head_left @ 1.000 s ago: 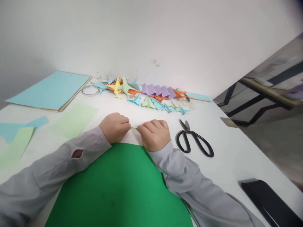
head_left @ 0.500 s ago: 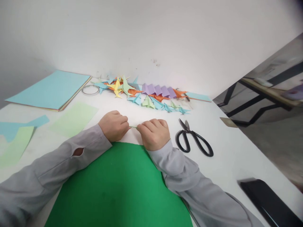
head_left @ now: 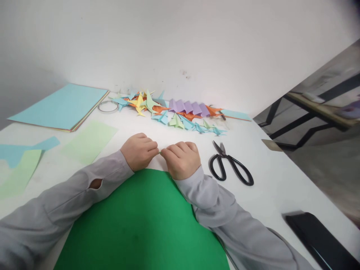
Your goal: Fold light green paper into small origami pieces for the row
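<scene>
My left hand and my right hand are both closed, their fingertips almost meeting above the white table. Between them shows a tiny bit of a small green paper piece, pinched from both sides; most of it is hidden by the fingers. Just below the hands lies a large green sheet, partly under my forearms. Black-handled scissors rest to the right of my right hand, blades slightly apart. A pale green paper sheet lies to the left of my left hand.
Along the wall lie several folded paper cranes and a pleated purple paper strip. A stack of coloured paper and a tape roll sit at back left. Paper scraps lie left; a black phone-like object is front right.
My left hand has shifted slightly right, narrowing the gap to my right hand. Less of the green paper shows between the fingers. My right hand has barely moved.
</scene>
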`<action>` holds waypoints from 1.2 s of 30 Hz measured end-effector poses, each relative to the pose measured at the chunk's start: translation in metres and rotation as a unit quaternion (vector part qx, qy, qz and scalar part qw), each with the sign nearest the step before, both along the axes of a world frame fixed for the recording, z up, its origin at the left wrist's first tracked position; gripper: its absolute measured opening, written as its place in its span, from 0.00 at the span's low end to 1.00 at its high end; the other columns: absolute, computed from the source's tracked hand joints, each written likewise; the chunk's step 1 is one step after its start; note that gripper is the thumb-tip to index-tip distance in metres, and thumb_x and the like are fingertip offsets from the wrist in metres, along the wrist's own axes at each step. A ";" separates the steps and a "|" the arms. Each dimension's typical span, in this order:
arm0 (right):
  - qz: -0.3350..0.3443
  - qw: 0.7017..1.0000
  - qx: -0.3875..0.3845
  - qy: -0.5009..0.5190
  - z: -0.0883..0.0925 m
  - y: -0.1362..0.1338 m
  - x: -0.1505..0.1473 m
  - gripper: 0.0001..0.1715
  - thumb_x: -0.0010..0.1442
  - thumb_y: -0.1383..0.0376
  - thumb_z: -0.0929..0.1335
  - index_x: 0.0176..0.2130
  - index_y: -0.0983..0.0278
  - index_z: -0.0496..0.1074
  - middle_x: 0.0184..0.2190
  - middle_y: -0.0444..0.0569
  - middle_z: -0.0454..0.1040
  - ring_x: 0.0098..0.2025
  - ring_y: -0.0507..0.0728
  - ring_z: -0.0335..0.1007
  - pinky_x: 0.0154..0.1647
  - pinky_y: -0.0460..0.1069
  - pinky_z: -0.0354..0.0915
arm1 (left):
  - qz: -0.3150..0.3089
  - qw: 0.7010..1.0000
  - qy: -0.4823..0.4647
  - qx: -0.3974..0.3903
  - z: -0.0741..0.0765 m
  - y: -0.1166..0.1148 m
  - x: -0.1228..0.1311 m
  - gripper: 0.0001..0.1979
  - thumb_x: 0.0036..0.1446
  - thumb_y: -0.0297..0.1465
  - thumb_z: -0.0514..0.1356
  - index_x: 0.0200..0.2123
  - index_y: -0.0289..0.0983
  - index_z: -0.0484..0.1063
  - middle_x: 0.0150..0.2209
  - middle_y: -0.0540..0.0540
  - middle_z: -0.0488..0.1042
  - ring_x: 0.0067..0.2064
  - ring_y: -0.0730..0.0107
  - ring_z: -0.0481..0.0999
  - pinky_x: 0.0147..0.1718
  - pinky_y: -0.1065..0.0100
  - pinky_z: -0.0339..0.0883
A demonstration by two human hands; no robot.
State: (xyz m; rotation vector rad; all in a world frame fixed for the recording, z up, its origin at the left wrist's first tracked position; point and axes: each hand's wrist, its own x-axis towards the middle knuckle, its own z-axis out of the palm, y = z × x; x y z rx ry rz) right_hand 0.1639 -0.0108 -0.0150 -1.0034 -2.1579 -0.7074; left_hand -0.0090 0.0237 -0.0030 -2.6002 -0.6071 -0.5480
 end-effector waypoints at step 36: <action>0.024 0.999 -0.023 0.006 -0.001 0.000 0.001 0.05 0.52 0.70 0.65 0.25 0.64 0.69 0.21 0.44 0.71 0.27 0.53 0.60 0.33 0.51 0.52 | -0.068 0.997 -0.022 0.031 0.005 -0.003 0.002 0.11 0.51 0.22 0.48 0.20 0.36 0.65 0.20 0.49 0.67 0.23 0.72 0.64 0.26 0.68 0.58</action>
